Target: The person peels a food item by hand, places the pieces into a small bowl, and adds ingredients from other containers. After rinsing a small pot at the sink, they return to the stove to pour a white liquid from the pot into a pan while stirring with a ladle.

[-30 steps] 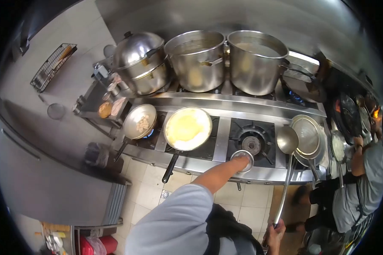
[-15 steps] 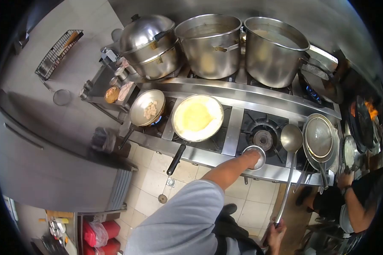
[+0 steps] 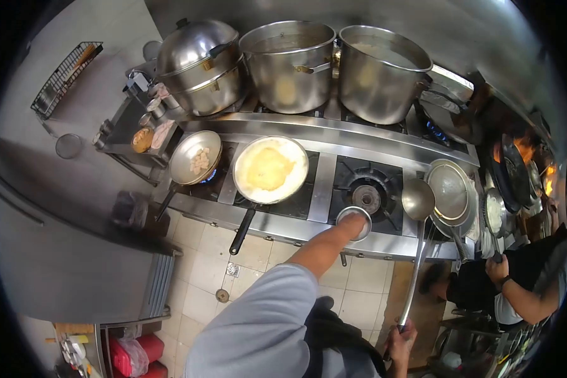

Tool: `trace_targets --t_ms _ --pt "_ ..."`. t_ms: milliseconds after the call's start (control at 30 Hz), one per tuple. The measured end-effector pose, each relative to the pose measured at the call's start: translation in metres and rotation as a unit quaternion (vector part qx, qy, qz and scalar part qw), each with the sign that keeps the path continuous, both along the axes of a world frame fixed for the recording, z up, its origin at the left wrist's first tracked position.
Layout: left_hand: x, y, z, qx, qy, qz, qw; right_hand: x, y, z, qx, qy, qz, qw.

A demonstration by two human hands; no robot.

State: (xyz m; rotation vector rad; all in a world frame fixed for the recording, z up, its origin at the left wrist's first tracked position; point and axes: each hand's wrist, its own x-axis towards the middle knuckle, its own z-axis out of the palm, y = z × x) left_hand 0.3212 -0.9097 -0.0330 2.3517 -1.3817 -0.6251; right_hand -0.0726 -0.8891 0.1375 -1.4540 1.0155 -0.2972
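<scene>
I judge the cooking well under way: the omelette in the pan (image 3: 269,171) to the left of my left hand (image 3: 355,222) looks spread and set pale yellow, and a smaller pan (image 3: 196,157) further left holds a few pale pieces over a blue flame. What seems left is work with the bowl (image 3: 353,223) and the ladle (image 3: 418,199). My left hand reaches out to the stove's front edge and rests on the small steel bowl, fingers curled over its rim; how tightly it grips I cannot tell. My right hand (image 3: 402,334), low and close to my body, is closed around the end of the long ladle handle, whose cup lies just right of the bowl, beside the unlit burner (image 3: 366,197).
</scene>
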Motion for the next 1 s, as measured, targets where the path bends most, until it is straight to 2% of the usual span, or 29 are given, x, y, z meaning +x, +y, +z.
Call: trace_targets --t_ms 133,167,233,267,333,367,400,633,733,800,833,867,900,933,967,1000 --pt "-0.009 0.001 0.002 0.014 -0.011 0.051 0.999 -0.006 -0.003 -0.003 0.015 -0.008 0.007 1.0" --pt "-0.002 -0.007 -0.021 0.056 -0.028 0.009 0.998 -0.013 -0.005 -0.013 0.028 -0.023 -0.005 0.999" --pt "-0.011 -0.009 -0.036 0.051 -0.063 0.026 0.996 -0.018 -0.013 -0.024 0.041 -0.053 -0.001 0.998" --pt "-0.023 -0.008 0.004 0.093 -0.033 0.098 0.99 -0.025 -0.021 -0.041 0.017 -0.049 0.008 0.999" --pt "-0.017 -0.012 0.001 0.105 0.043 0.131 0.985 -0.045 -0.044 -0.082 -0.022 -0.026 0.034 0.999" --pt "-0.018 -0.009 0.01 0.107 0.027 0.137 0.984 -0.03 -0.04 -0.053 0.015 0.014 0.032 0.999" --pt "-0.02 -0.008 0.017 0.108 0.014 0.141 0.984 -0.026 -0.039 -0.05 0.022 0.023 0.041 0.999" --pt "-0.015 -0.009 -0.006 0.057 -0.026 0.114 0.991 -0.014 -0.035 -0.053 0.038 -0.008 0.039 0.998" --pt "-0.015 -0.007 0.0 0.086 -0.024 0.1 0.991 -0.011 -0.038 -0.065 0.022 -0.012 0.062 0.998" --pt "-0.013 -0.006 -0.022 0.055 -0.022 0.116 0.991 0.001 -0.034 -0.05 0.012 0.019 0.05 0.998" --pt "-0.013 -0.007 -0.037 0.008 -0.038 0.123 0.992 -0.016 -0.043 -0.074 -0.021 0.008 0.075 0.997" --pt "-0.016 -0.02 -0.048 -0.047 -0.051 0.119 0.99 -0.022 -0.046 -0.07 0.026 0.034 0.074 0.996" --pt "-0.01 -0.02 -0.056 -0.052 0.014 0.111 0.992 -0.027 -0.049 -0.067 0.073 0.061 0.073 0.993" --pt "-0.012 -0.036 -0.094 -0.101 -0.045 0.112 0.988 0.009 -0.028 -0.033 0.025 0.074 0.046 0.996" --pt "-0.006 -0.037 -0.099 -0.045 -0.054 0.063 0.996 -0.002 -0.024 -0.038 0.052 0.064 0.013 0.997" --pt "-0.006 -0.04 -0.117 -0.12 -0.06 0.093 0.987 0.006 -0.022 -0.033 0.039 0.074 0.008 0.996"
